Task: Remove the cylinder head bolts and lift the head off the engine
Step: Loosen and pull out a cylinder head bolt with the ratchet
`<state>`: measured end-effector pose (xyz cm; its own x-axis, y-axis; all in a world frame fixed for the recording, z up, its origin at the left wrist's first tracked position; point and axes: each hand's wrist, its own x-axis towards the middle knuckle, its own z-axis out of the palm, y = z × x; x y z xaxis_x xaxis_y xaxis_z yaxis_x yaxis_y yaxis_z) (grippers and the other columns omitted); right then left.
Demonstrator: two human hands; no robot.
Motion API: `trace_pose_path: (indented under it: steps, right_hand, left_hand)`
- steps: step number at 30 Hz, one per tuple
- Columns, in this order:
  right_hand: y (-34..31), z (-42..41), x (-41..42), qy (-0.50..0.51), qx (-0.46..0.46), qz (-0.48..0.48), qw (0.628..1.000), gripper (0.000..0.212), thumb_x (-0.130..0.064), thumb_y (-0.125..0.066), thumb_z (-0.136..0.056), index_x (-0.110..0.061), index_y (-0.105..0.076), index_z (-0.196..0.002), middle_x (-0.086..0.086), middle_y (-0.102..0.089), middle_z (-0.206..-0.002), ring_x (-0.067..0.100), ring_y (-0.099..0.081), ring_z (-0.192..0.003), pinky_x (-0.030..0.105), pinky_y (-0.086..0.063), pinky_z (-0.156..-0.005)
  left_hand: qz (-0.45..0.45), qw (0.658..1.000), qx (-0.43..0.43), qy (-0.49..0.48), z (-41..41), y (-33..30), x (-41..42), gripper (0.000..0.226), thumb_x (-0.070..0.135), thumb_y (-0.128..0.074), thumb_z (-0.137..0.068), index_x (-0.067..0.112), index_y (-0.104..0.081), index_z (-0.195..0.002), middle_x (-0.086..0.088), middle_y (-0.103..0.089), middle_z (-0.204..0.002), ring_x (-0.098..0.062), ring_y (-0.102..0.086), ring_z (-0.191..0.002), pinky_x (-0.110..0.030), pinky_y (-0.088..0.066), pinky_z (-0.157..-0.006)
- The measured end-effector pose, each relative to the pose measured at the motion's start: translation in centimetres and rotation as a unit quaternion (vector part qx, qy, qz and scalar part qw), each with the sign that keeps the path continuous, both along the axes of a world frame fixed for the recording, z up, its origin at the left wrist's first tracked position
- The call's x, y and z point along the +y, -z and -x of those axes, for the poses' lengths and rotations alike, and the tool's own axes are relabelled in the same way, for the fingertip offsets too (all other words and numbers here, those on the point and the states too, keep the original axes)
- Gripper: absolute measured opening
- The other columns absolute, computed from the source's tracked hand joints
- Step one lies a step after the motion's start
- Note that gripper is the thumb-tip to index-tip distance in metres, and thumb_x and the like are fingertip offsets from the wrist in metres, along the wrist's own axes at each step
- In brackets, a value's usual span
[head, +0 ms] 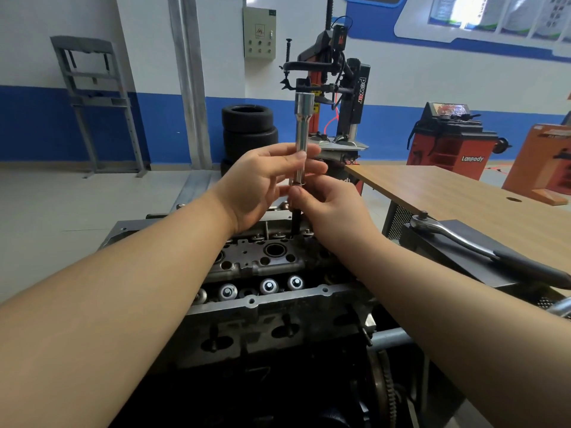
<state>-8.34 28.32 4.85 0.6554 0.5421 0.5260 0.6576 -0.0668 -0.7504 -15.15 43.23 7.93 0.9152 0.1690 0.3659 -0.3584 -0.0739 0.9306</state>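
Background, 12 o'clock: red-and-black tyre changer (332,88), marked "power" on its column. Two stacked tyres (248,131) just beside it, toward 11 o'clock. Beige electrical panel (259,33) on the white wall above them.

10 o'clock: grey metal frame (94,103) leaning at the blue-and-white wall.

2 o'clock: red wheel balancer (452,140), lettered "Lanpody" — orange cardboard box (539,162) near it, at the far right edge.

3 o'clock: wooden table (438,193).

1 o'clock, high: wall poster board (482,17) — print too blurred to read.
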Motion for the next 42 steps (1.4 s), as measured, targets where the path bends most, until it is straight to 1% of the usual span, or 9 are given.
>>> trace_pose_path:
  steps: [4,8,11,14,17,22,29,36,42]
  right_hand:
    - [-0.09,0.26,0.38,-0.008,0.048,0.002,0.999,0.026,-0.047,-0.072,-0.093,-0.031,-0.066,-0.112,-0.007,-0.077,-0.096,0.006,-0.073,-0.089,0.037,-0.061,-0.083]
    - [-0.01,0.03,0.15,0.058,0.032,0.018,0.998,0.034,-0.053,-0.082,-0.083,-0.025,-0.064,-0.089,-0.008,-0.069,-0.077,0.003,-0.065,-0.069,0.029,-0.052,-0.066]
    - [-0.09,0.23,0.06,0.050,-0.002,0.028,0.998,0.019,-0.044,-0.075,-0.093,-0.027,-0.068,-0.087,-0.010,-0.069,-0.076,0.005,-0.065,-0.073,0.034,-0.054,-0.070]
    - [-0.31,0.50,0.02,0.029,-0.015,0.042,0.999,0.015,-0.033,-0.062,-0.104,-0.023,-0.073,-0.101,-0.008,-0.074,-0.086,0.009,-0.070,-0.083,0.045,-0.059,-0.084]
    - [-0.32,0.51,0.04,0.009,0.012,0.030,0.999,0.017,-0.032,-0.060,-0.105,-0.021,-0.073,-0.105,-0.004,-0.076,-0.090,0.012,-0.073,-0.087,0.049,-0.060,-0.087]
    - [-0.12,0.15,0.20,0.056,0.021,0.011,0.998,0.029,-0.049,-0.081,-0.086,-0.025,-0.065,-0.091,-0.007,-0.070,-0.081,0.008,-0.067,-0.076,0.033,-0.056,-0.069]
    - [-0.06,0.04,0.10,0.024,0.000,0.035,0.999,0.016,-0.036,-0.061,-0.105,-0.024,-0.071,-0.101,-0.009,-0.075,-0.086,0.003,-0.069,-0.078,0.026,-0.052,-0.067]
    - [-0.04,0.12,0.16,0.033,0.007,0.005,0.999,0.025,-0.046,-0.079,-0.089,-0.025,-0.066,-0.091,-0.007,-0.070,-0.080,0.007,-0.065,-0.074,0.029,-0.054,-0.067]
    - [-0.11,0.14,-0.32,0.002,0.011,-0.013,1.000,0.015,-0.024,-0.061,-0.105,-0.021,-0.075,-0.108,-0.005,-0.076,-0.088,0.009,-0.073,-0.085,0.040,-0.059,-0.081]
  left_hand:
    - [-0.008,1.000,-0.013,-0.008,-0.02,0.12,0.05,0.022,0.011,-0.061,-0.104,0.008,-0.072,-0.123,-0.010,-0.080,-0.114,-0.023,-0.075,-0.116,-0.040,-0.060,-0.100]
    - [-0.036,0.996,-0.048,-0.070,0.01,0.08,-0.15,0.037,0.020,-0.084,-0.078,0.008,-0.072,-0.110,-0.007,-0.078,-0.100,-0.027,-0.074,-0.103,-0.045,-0.059,-0.097]
    - [-0.035,0.996,-0.041,-0.066,-0.19,0.10,-0.09,0.031,0.024,-0.079,-0.089,0.009,-0.071,-0.114,-0.007,-0.079,-0.105,-0.026,-0.074,-0.109,-0.052,-0.056,-0.103]
    - [-0.022,0.999,-0.018,-0.036,-0.16,0.15,-0.01,0.024,0.019,-0.058,-0.108,0.012,-0.071,-0.126,-0.009,-0.079,-0.119,-0.022,-0.073,-0.119,-0.042,-0.054,-0.099]
    - [-0.037,0.997,-0.031,-0.058,-0.02,0.08,-0.19,0.024,0.018,-0.065,-0.102,0.010,-0.072,-0.124,-0.007,-0.081,-0.112,-0.022,-0.075,-0.114,-0.039,-0.058,-0.097]
    - [-0.048,0.992,-0.067,-0.098,0.09,-0.21,-0.45,0.038,0.024,-0.085,-0.075,0.009,-0.066,-0.105,-0.007,-0.071,-0.088,-0.024,-0.070,-0.088,-0.044,-0.058,-0.088]
    - [-0.036,0.997,-0.036,-0.061,0.04,-0.07,-0.13,0.024,0.013,-0.054,-0.109,0.011,-0.072,-0.125,-0.009,-0.080,-0.115,-0.024,-0.073,-0.117,-0.050,-0.054,-0.107]
    - [-0.054,0.993,-0.063,-0.079,0.05,-0.21,-0.48,0.033,0.026,-0.082,-0.079,0.010,-0.066,-0.103,-0.002,-0.073,-0.085,-0.019,-0.071,-0.082,-0.037,-0.057,-0.083]
    - [-0.041,0.998,-0.031,-0.048,0.04,0.00,-0.24,0.028,0.016,-0.054,-0.109,0.008,-0.070,-0.130,-0.008,-0.079,-0.114,-0.024,-0.074,-0.114,-0.047,-0.054,-0.103]
